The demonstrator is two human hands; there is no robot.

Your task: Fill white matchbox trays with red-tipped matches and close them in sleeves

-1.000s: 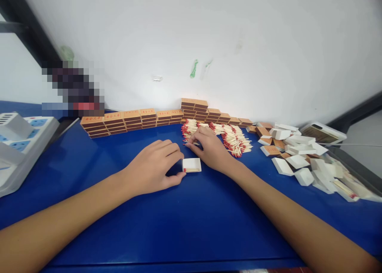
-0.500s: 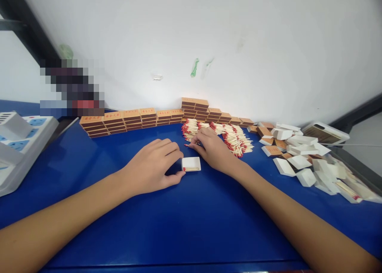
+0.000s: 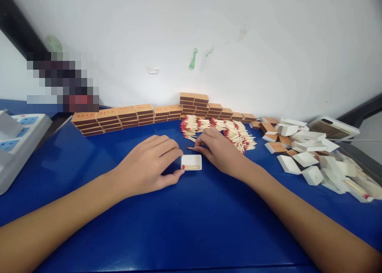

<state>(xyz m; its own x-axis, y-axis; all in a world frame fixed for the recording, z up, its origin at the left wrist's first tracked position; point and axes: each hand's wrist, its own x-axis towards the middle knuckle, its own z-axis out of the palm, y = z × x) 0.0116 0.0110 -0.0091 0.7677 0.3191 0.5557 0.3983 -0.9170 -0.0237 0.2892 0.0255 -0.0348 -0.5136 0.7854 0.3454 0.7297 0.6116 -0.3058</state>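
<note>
A white matchbox tray (image 3: 195, 160) lies open side up on the blue table, with a few red-headed matches (image 3: 191, 167) along its near side. My left hand (image 3: 158, 161) grips the tray's left end between thumb and fingers. Just beyond the tray, my right hand (image 3: 213, 147) is closed in a pinch on matches (image 3: 190, 148), whose red heads point left; their exact number is unclear. Behind that hand spreads a heap of loose matches (image 3: 238, 133), partly hidden by it.
Stacked brown matchboxes (image 3: 128, 116) line the wall. White trays (image 3: 308, 145) and brown sleeves (image 3: 275, 147) lie jumbled on the right, near a pale rectangular object (image 3: 334, 129). A power strip (image 3: 32, 141) sits at the left edge of the blue table (image 3: 167, 225).
My right hand has shifted slightly right and down from the match heap, still pinching matches. My left hand stays on the tray. The camera view has moved a little.
</note>
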